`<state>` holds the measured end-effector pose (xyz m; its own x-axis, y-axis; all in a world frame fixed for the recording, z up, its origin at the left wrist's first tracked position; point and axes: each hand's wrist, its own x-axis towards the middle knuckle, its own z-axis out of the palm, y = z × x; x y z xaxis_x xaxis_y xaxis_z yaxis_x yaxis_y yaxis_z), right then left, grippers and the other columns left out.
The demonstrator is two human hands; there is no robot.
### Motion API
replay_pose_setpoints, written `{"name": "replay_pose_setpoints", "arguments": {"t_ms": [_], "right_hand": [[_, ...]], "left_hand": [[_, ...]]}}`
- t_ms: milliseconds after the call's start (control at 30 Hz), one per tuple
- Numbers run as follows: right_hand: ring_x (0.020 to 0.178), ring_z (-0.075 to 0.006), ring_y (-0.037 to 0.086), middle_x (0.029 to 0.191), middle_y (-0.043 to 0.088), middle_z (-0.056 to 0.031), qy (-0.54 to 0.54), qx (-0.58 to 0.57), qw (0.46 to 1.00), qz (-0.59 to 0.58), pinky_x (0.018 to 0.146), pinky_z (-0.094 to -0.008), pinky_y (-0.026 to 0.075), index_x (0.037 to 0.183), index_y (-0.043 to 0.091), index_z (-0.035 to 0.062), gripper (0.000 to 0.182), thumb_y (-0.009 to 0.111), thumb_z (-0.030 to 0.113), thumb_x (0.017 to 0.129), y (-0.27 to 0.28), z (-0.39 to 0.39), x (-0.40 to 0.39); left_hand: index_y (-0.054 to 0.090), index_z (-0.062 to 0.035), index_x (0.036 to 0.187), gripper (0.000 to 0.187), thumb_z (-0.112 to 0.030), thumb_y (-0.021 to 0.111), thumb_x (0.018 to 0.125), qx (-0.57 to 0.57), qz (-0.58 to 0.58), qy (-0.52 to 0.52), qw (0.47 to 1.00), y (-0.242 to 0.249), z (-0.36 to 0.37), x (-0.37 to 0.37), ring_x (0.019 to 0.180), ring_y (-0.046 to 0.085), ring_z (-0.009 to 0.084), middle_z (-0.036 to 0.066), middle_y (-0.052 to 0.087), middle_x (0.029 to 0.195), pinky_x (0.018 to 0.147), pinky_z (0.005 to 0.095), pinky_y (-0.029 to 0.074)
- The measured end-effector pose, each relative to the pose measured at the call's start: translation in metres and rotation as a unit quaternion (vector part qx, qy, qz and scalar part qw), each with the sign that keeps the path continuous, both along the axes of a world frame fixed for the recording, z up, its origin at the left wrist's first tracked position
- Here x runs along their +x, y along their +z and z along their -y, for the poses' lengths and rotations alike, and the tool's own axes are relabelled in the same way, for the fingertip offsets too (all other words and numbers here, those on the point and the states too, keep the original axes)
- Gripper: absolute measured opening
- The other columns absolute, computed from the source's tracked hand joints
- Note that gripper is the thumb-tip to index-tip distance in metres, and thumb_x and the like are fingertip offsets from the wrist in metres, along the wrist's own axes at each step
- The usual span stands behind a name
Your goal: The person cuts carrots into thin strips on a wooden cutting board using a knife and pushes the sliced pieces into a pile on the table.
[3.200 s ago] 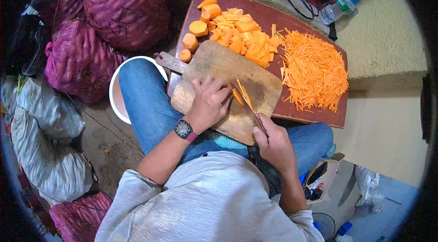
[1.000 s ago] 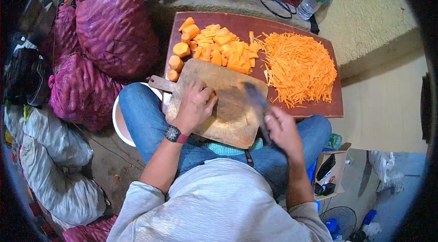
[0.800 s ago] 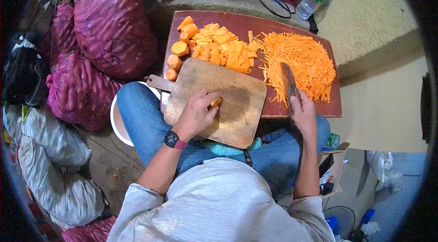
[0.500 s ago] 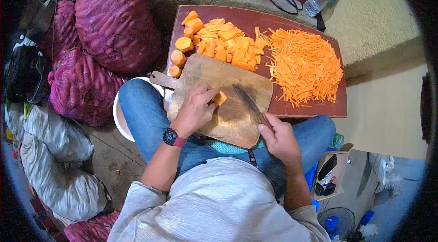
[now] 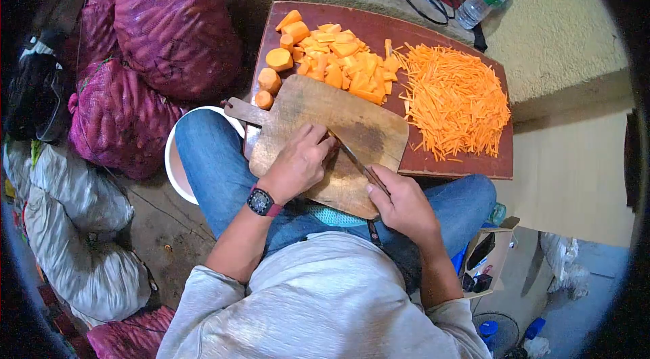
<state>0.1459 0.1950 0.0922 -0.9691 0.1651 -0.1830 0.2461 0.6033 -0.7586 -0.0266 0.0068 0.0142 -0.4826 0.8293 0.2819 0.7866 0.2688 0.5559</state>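
Observation:
A wooden cutting board [image 5: 291, 105] with a handle lies across my lap and the edge of a dark red table. Upon it, my left hand [image 5: 305, 161] is closed, fingertips curled down; the carrot piece seen there earlier is hidden under the fingers. My right hand [image 5: 405, 203] grips the handle of a knife [image 5: 357, 161], its blade reaching up-left to my left fingertips. Beyond the board are thick carrot chunks [image 5: 278, 59] and a heap of carrot slices [image 5: 345, 61]. To their right sits a big pile of carrot sticks [image 5: 457, 102].
The dark red table [image 5: 491, 168] carries the carrots. A white tub [image 5: 175, 171] stands by my left knee. Full pink mesh sacks [image 5: 176, 27] and white sacks [image 5: 81, 237] crowd the left. A water bottle [image 5: 482, 0] lies at the back right; an open box [image 5: 497, 257] sits lower right.
The knife has swung left, from the board's right side to my left fingertips. My left hand has shifted slightly right, and the carrot piece at its fingers is out of sight.

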Motion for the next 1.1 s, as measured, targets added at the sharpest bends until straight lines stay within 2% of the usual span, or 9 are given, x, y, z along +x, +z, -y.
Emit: {"name": "replay_pose_setpoints", "arguments": {"t_ms": [33, 233, 433, 533, 633, 733, 833, 933, 1100], "right_hand": [[0.092, -0.0504, 0.07, 0.095, 0.069, -0.0303, 0.011, 0.017, 1.0, 0.019, 0.078, -0.0482, 0.056, 0.124, 0.065, -0.0023, 0.025, 0.066, 0.012, 0.103, 0.003, 0.001, -0.002], [0.1, -0.0548, 0.068, 0.1, 0.07, -0.0316, 0.023, 0.07, 0.997, 0.024, 0.079, -0.0571, 0.054, 0.127, 0.061, 0.0011, 0.028, 0.066, 0.016, 0.104, 0.015, 0.012, 0.002], [0.1, -0.0544, 0.068, 0.101, 0.07, -0.032, 0.035, 0.037, 0.998, 0.035, 0.079, -0.0574, 0.055, 0.125, 0.06, 0.0011, 0.025, 0.065, 0.016, 0.105, -0.003, 0.006, -0.029], [0.1, -0.0554, 0.068, 0.1, 0.07, -0.0325, 0.019, 0.013, 1.0, 0.015, 0.079, -0.0587, 0.054, 0.124, 0.059, 0.0013, 0.025, 0.065, 0.015, 0.105, 0.006, 0.01, -0.01], [0.1, -0.0551, 0.068, 0.101, 0.07, -0.0325, 0.012, 0.036, 0.998, 0.052, 0.08, -0.0595, 0.054, 0.127, 0.059, 0.0019, 0.027, 0.065, 0.015, 0.105, 0.006, 0.018, -0.013], [0.102, -0.054, 0.069, 0.102, 0.07, -0.0325, 0.024, 0.039, 0.998, 0.042, 0.08, -0.0599, 0.054, 0.129, 0.059, 0.0025, 0.028, 0.065, 0.014, 0.104, -0.009, 0.016, -0.029], [0.103, -0.0545, 0.068, 0.103, 0.07, -0.0328, 0.026, 0.03, 0.999, 0.01, 0.081, -0.0602, 0.054, 0.127, 0.058, 0.0017, 0.027, 0.065, 0.014, 0.104, 0.006, 0.016, -0.021], [0.102, -0.0554, 0.067, 0.103, 0.07, -0.0327, 0.012, 0.052, 0.996, 0.065, 0.08, -0.0598, 0.054, 0.127, 0.058, 0.0011, 0.028, 0.065, 0.014, 0.104, 0.008, 0.024, -0.012], [0.1, -0.055, 0.067, 0.103, 0.069, -0.0325, 0.028, 0.039, 0.998, 0.045, 0.078, -0.0592, 0.055, 0.126, 0.058, 0.001, 0.027, 0.065, 0.015, 0.104, 0.002, 0.023, -0.024]], "left_hand": [[0.074, 0.0034, 0.105, 0.021, -0.002, 0.066, 0.086, -0.01, -0.006, 0.004, 1.0, 0.0, -0.001, 0.0, 0.105, 0.06, 0.0371, 0.017, 0.062, 0.108, 0.096, 0.0461, 0.053], [0.075, 0.0035, 0.108, 0.024, -0.003, 0.065, 0.087, -0.011, -0.03, 0.002, 0.999, -0.002, 0.001, 0.002, 0.107, 0.06, 0.0351, 0.016, 0.062, 0.109, 0.097, 0.0458, 0.052], [0.075, 0.0028, 0.109, 0.031, -0.002, 0.064, 0.08, 0.011, -0.027, 0.037, 0.999, -0.012, -0.003, 0.005, 0.107, 0.059, 0.0368, 0.016, 0.063, 0.111, 0.097, 0.0468, 0.051], [0.075, 0.0028, 0.111, 0.034, 0.0, 0.064, 0.079, 0.022, -0.017, 0.021, 0.999, -0.006, -0.001, 0.003, 0.107, 0.059, 0.0369, 0.016, 0.065, 0.113, 0.096, 0.0473, 0.051], [0.075, 0.003, 0.111, 0.036, 0.002, 0.065, 0.077, -0.016, -0.003, 0.026, 1.0, -0.011, 0.001, 0.003, 0.107, 0.059, 0.0374, 0.016, 0.066, 0.114, 0.096, 0.046, 0.051], [0.075, 0.0035, 0.111, 0.037, 0.003, 0.065, 0.076, 0.0, 0.024, 0.022, 0.999, -0.005, 0.001, 0.002, 0.107, 0.059, 0.0379, 0.016, 0.066, 0.112, 0.097, 0.0463, 0.051], [0.076, 0.004, 0.111, 0.037, 0.004, 0.063, 0.077, 0.025, 0.04, 0.018, 0.999, -0.001, 0.003, 0.001, 0.107, 0.06, 0.0383, 0.017, 0.067, 0.111, 0.098, 0.0468, 0.052], [0.076, 0.0039, 0.115, 0.038, 0.004, 0.063, 0.079, 0.003, 0.008, 0.022, 1.0, -0.007, 0.004, 0.001, 0.107, 0.061, 0.0384, 0.017, 0.068, 0.114, 0.099, 0.047, 0.052], [0.076, 0.0035, 0.111, 0.032, 0.002, 0.064, 0.081, 0.044, -0.005, 0.038, 0.998, -0.003, 0.002, 0.003, 0.107, 0.061, 0.0387, 0.018, 0.066, 0.113, 0.099, 0.0472, 0.052]]}}
